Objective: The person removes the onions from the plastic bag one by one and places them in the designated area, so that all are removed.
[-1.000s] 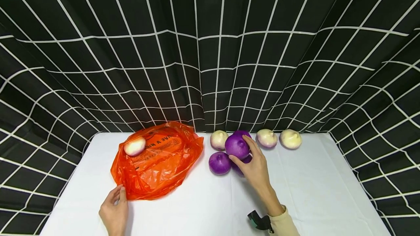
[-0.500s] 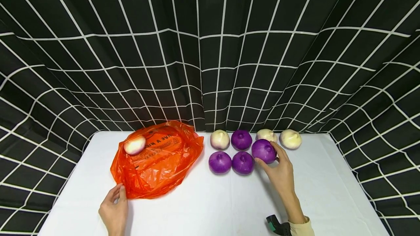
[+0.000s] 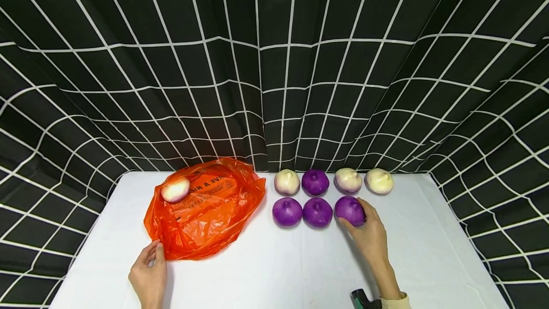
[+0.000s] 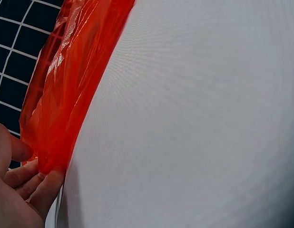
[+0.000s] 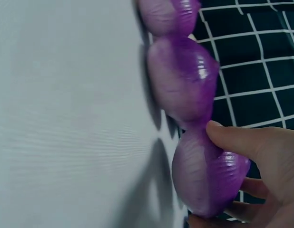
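Observation:
My right hand (image 3: 370, 232) grips a purple onion (image 3: 349, 211) between thumb and fingers at the right end of the front row. In the right wrist view the same onion (image 5: 204, 175) sits low beside the thumb, at the white surface. Left of it in that row are a middle purple onion (image 3: 317, 212) and a leftmost purple onion (image 3: 287, 212). My left hand (image 3: 149, 273) pinches the near left edge of an orange-red plastic bag (image 3: 214, 218). Inside the bag's mouth, a whitish onion (image 3: 175, 190) shows. The left wrist view shows the bag's edge (image 4: 85, 85) between thumb and fingers.
The back row holds a whitish onion (image 3: 287, 182), a purple onion (image 3: 315, 182), and two more whitish onions, one (image 3: 348, 180) beside the other (image 3: 379, 181). Behind the white-covered table (image 3: 257, 275) hangs a black cloth (image 3: 274, 85) with white grid lines.
My right hand has carried the purple onion rightward from above the other onions, then down and nearer, to the end of the front row. The left hand and the bag stay about where they were.

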Demonstrator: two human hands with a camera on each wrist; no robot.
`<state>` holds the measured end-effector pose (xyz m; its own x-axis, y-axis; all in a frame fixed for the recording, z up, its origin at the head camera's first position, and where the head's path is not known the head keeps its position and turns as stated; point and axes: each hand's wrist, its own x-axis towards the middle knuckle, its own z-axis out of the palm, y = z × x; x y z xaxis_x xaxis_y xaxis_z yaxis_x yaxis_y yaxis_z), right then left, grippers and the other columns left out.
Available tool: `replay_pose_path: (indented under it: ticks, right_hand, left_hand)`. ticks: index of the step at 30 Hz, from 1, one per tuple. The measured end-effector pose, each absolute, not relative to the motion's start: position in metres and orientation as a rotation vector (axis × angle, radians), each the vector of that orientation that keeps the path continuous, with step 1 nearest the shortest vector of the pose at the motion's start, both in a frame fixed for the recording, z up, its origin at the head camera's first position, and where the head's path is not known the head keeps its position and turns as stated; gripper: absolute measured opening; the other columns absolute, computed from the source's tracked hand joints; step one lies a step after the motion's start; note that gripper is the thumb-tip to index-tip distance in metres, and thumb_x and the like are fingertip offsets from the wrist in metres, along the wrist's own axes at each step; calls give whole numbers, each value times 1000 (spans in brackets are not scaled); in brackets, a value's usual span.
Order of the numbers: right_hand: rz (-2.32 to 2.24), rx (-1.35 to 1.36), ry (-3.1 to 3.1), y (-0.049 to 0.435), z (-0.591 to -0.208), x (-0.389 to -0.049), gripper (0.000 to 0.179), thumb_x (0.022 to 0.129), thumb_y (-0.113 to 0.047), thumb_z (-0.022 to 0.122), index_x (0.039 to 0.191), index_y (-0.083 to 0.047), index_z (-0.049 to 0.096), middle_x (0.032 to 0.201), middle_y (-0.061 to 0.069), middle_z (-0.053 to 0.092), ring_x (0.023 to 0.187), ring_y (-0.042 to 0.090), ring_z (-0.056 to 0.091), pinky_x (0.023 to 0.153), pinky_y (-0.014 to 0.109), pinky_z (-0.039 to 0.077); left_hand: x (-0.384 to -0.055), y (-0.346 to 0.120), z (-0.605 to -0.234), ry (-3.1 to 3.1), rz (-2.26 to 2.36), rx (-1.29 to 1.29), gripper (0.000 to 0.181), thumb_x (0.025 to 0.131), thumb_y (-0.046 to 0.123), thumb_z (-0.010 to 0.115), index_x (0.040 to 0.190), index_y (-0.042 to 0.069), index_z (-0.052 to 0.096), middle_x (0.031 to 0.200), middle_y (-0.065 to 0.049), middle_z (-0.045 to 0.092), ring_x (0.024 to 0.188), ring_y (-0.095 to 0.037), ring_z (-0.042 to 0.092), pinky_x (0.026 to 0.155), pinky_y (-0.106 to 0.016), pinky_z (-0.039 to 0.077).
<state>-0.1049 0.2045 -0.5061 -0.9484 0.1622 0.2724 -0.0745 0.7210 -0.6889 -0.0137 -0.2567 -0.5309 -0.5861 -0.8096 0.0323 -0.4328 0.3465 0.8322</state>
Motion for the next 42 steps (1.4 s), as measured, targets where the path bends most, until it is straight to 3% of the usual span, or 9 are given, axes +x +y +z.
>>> replay_pose_path:
  ticks: [9, 18, 26, 34, 42]
  right_hand:
    - [1071, -101, -2635, 204, -513, -103, 73, 77, -15, 84, 136, 8, 48, 134, 30, 50, 123, 48, 48, 100, 60, 38]
    - [1104, -47, -2689, 206, -506, -101, 82, 78, -13, 83, 142, 11, 37, 139, 34, 43, 126, 51, 42, 103, 62, 33]
    - [1022, 0, -2576, 194, -485, -102, 82, 75, -11, 84, 141, 9, 40, 143, 32, 39, 132, 49, 37, 104, 61, 31]
    - [1065, 69, -2522, 164, -459, -113, 81, 77, -14, 84, 141, 9, 40, 147, 29, 37, 136, 46, 34, 108, 57, 29]
    - [1161, 222, -2478, 117, -447, -118, 85, 78, -16, 83, 146, 3, 36, 146, 24, 43, 135, 38, 40, 109, 50, 32]
  left_hand:
    - [-14, -258, -530, -2170, -1178, 1104, 29, 96, 14, 56, 115, -5, 68, 107, -28, 68, 62, 26, 33, 91, -48, 38]
    - [-12, -258, -532, -2160, -1181, 1115, 29, 96, 13, 55, 116, -5, 67, 108, -28, 68, 62, 27, 33, 91, -49, 39]
    - [-13, -260, -532, -2158, -1207, 1107, 29, 97, 12, 54, 117, -5, 67, 109, -28, 67, 64, 25, 34, 94, -49, 38]
    - [-14, -260, -532, -2159, -1188, 1077, 28, 96, 9, 54, 115, -6, 67, 107, -28, 68, 63, 26, 35, 92, -48, 39]
    - [-12, -259, -532, -2157, -1190, 1084, 28, 95, 10, 54, 115, -5, 67, 107, -28, 68, 63, 27, 34, 93, -49, 38]
